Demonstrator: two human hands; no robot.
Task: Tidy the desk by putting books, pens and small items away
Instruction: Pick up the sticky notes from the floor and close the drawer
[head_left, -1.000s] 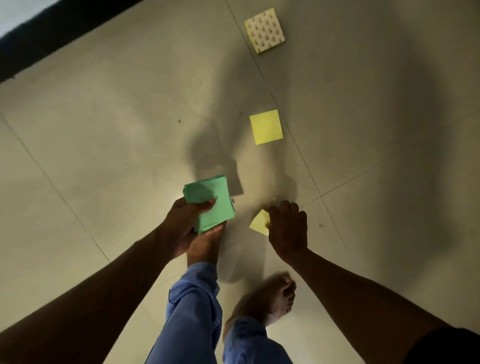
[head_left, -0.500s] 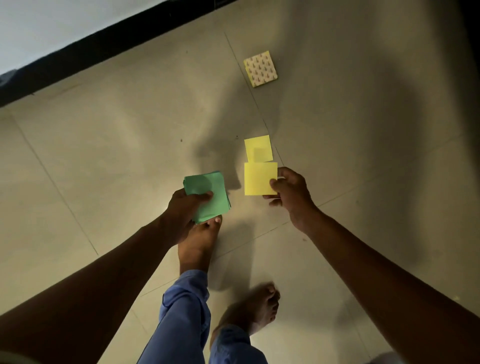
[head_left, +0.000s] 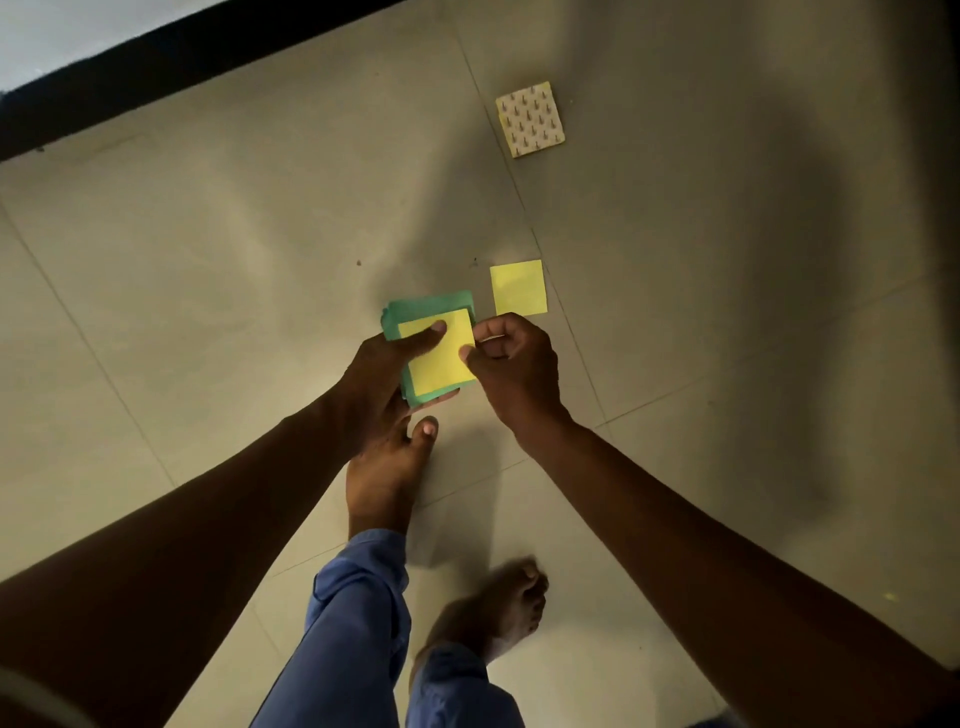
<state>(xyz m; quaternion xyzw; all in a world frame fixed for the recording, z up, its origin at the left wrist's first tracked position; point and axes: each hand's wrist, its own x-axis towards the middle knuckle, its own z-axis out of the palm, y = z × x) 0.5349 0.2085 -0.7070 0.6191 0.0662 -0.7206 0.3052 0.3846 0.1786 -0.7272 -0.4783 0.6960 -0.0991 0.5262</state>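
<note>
My left hand (head_left: 382, 374) grips a green stack of sticky notes (head_left: 415, 306) over the tiled floor, its thumb pressing a yellow note (head_left: 441, 358) flat on top of the stack. My right hand (head_left: 511, 364) pinches the right edge of that yellow note with curled fingers. A second yellow note (head_left: 518, 287) lies on the floor just beyond my right hand. Farther away lies a patterned beige note pad (head_left: 530, 126).
I stand barefoot on beige floor tiles (head_left: 208, 260), my feet (head_left: 387, 478) and blue trouser legs (head_left: 348, 623) directly below the hands. A black skirting strip (head_left: 156, 67) runs along the wall at the top left.
My right hand carried the picked-up yellow note leftward and laid it on the green stack. My left thumb now pins it. The camera view shifted slightly back.
</note>
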